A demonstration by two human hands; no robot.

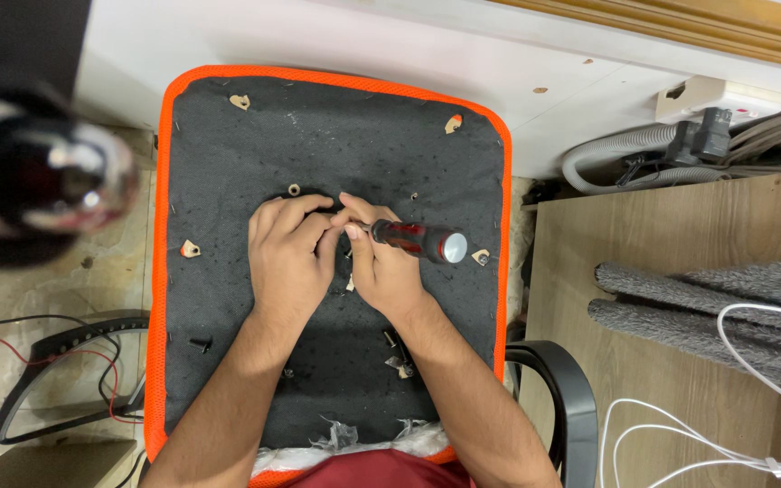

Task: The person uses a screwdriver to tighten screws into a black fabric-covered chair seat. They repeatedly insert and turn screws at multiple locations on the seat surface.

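An upturned chair seat (228,163) lies in front of me, black fabric underside with an orange mesh rim. My right hand (389,269) grips a screwdriver (422,241) with a red and black handle and a silver end cap. The handle points right; the tip is hidden between my hands. My left hand (286,253) rests on the black fabric beside it, fingers curled in against the right hand's fingers at the seat's centre. What the left fingers pinch is hidden. Loose black screws (202,343) lie on the fabric near my left forearm, and more screws (394,342) by my right wrist.
A black armrest (571,398) curves at lower right, another armrest (56,343) at lower left with red and black wires. A wooden surface (671,380) holds grey carpet pieces (698,307) and white cables. A blurred dark shiny object (38,172) looms at upper left. A grey hose (607,149) lies by a wall socket.
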